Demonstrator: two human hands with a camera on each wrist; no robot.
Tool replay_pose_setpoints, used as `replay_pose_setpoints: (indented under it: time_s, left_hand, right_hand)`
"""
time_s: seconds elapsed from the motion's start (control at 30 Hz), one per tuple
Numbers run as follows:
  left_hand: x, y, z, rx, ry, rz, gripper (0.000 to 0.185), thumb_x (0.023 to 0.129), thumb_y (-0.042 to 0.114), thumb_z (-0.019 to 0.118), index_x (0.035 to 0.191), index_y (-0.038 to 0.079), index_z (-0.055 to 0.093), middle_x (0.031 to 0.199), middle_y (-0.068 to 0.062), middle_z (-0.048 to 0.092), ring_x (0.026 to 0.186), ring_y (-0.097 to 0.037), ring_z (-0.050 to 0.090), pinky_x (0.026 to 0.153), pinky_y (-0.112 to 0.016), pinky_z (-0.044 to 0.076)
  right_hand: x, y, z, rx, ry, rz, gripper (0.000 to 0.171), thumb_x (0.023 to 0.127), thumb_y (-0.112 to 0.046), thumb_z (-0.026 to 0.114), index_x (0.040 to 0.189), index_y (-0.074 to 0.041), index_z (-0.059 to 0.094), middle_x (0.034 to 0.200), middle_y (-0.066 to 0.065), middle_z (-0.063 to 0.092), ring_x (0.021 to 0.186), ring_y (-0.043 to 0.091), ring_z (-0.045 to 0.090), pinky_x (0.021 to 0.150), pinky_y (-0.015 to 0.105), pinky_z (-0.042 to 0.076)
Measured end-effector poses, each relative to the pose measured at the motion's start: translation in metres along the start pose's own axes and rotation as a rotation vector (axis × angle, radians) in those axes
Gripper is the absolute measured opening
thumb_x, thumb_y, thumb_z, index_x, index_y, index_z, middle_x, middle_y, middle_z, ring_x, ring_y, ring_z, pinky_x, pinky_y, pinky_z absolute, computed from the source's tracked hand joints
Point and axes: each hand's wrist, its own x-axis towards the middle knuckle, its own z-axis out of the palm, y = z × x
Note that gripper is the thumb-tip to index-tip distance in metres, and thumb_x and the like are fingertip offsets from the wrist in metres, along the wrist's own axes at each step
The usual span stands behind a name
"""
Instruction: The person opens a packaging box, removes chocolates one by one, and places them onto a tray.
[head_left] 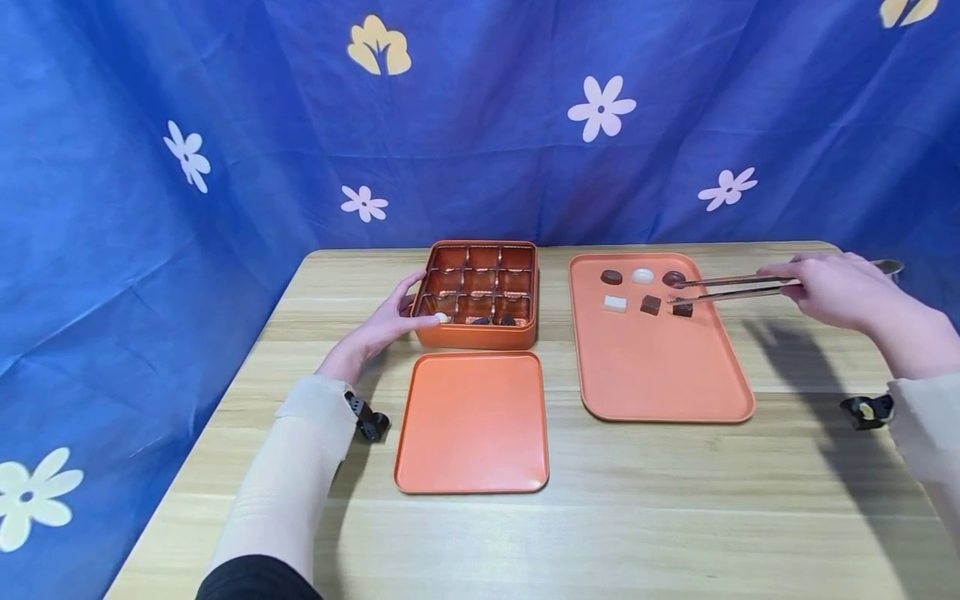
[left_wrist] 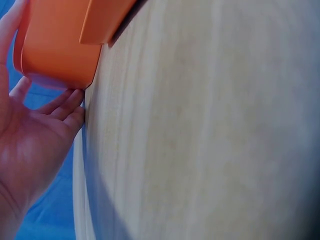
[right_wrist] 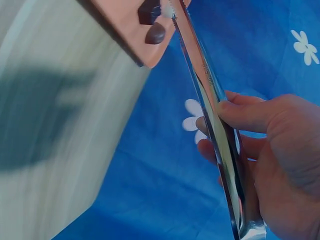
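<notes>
Orange box [head_left: 480, 333], orange tray [head_left: 660, 367], silver tongs [head_left: 735, 287], blue flowered backdrop [head_left: 225, 125]

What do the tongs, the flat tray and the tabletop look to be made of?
The tongs look like polished metal: silvery, mirror-like, reflecting the blue cloth in the right wrist view. The flat tray seems matte orange plastic or coated metal, with smooth rounded rims; which, I cannot tell. The table shows pale wood grain, possibly laminate.

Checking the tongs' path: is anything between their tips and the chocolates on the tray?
Nothing visible. The tongs, held by the right hand, have their tips right at the rightmost chocolates on the tray, with no object between.
</notes>
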Motion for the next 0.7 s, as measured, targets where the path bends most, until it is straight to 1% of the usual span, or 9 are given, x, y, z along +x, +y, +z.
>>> replay_pose_setpoints:
  time_s: [0.07, 0.13, 0.27, 0.3, 0.37, 0.43, 0.57, 0.7]
  left_hand:
    - [0.001, -0.001, 0.000, -0.005, -0.006, 0.018, 0.090, 0.088, 0.008, 0.069, 0.156, 0.026, 0.014, 0.151, -0.025, 0.027, 0.140, -0.035, 0.026, 0.112, -0.051, 0.021]
    - [0.001, -0.002, 0.000, -0.011, -0.013, 0.039, 0.092, 0.086, 0.003, 0.069, 0.157, 0.024, 0.014, 0.150, -0.026, 0.029, 0.138, -0.037, 0.029, 0.111, -0.050, 0.023]
    - [0.002, -0.004, -0.001, -0.023, -0.028, 0.063, 0.096, 0.083, -0.003, 0.070, 0.156, 0.023, 0.013, 0.148, -0.026, 0.032, 0.134, -0.038, 0.035, 0.110, -0.049, 0.026]
    - [0.003, -0.004, -0.001, -0.025, -0.033, 0.066, 0.098, 0.082, -0.004, 0.071, 0.157, 0.023, 0.013, 0.148, -0.026, 0.032, 0.133, -0.038, 0.036, 0.110, -0.049, 0.026]
    - [0.003, -0.005, -0.002, -0.029, -0.039, 0.067, 0.100, 0.081, -0.006, 0.071, 0.157, 0.024, 0.013, 0.149, -0.025, 0.032, 0.133, -0.038, 0.037, 0.110, -0.048, 0.026]
    - [0.002, -0.005, -0.002, -0.025, -0.046, 0.067, 0.102, 0.081, -0.006, 0.072, 0.157, 0.024, 0.011, 0.150, -0.024, 0.031, 0.133, -0.038, 0.036, 0.111, -0.048, 0.025]
    - [0.002, -0.005, -0.002, -0.017, -0.049, 0.057, 0.102, 0.081, -0.005, 0.072, 0.157, 0.026, 0.011, 0.151, -0.024, 0.029, 0.134, -0.038, 0.036, 0.111, -0.048, 0.024]
    - [0.002, -0.005, -0.002, -0.017, -0.053, 0.050, 0.102, 0.082, -0.003, 0.073, 0.157, 0.026, 0.010, 0.150, -0.024, 0.030, 0.133, -0.038, 0.036, 0.111, -0.048, 0.024]
  right_hand:
    - [0.003, -0.004, -0.003, -0.001, 0.030, -0.012, 0.038, 0.086, -0.002, 0.060, 0.123, -0.006, 0.066, 0.090, 0.020, 0.064, 0.074, 0.035, 0.060, 0.050, 0.039, 0.036]
    - [0.009, -0.010, -0.009, -0.012, 0.064, -0.037, 0.038, 0.085, -0.001, 0.061, 0.123, -0.006, 0.065, 0.094, 0.021, 0.065, 0.079, 0.039, 0.061, 0.053, 0.044, 0.040]
    - [0.027, -0.032, -0.023, -0.030, 0.113, -0.100, 0.040, 0.084, 0.000, 0.063, 0.124, -0.004, 0.064, 0.096, 0.021, 0.064, 0.079, 0.040, 0.060, 0.061, 0.053, 0.044]
    - [0.032, -0.039, -0.026, -0.033, 0.120, -0.120, 0.041, 0.084, 0.000, 0.062, 0.124, -0.004, 0.064, 0.097, 0.021, 0.064, 0.080, 0.040, 0.060, 0.062, 0.053, 0.044]
    - [0.045, -0.054, -0.034, -0.030, 0.135, -0.163, 0.041, 0.084, 0.002, 0.061, 0.124, -0.004, 0.064, 0.097, 0.019, 0.063, 0.080, 0.037, 0.059, 0.062, 0.051, 0.043]
    - [0.058, -0.070, -0.041, -0.022, 0.143, -0.201, 0.041, 0.085, 0.002, 0.060, 0.124, -0.006, 0.064, 0.097, 0.017, 0.063, 0.082, 0.035, 0.057, 0.066, 0.049, 0.042]
    - [0.084, -0.104, -0.053, -0.023, 0.130, -0.262, 0.042, 0.087, 0.002, 0.056, 0.127, -0.009, 0.064, 0.096, 0.014, 0.062, 0.083, 0.032, 0.055, 0.069, 0.044, 0.039]
    - [0.108, -0.137, -0.061, -0.020, 0.102, -0.314, 0.043, 0.090, 0.001, 0.053, 0.131, -0.011, 0.062, 0.099, 0.014, 0.062, 0.087, 0.032, 0.056, 0.070, 0.043, 0.039]
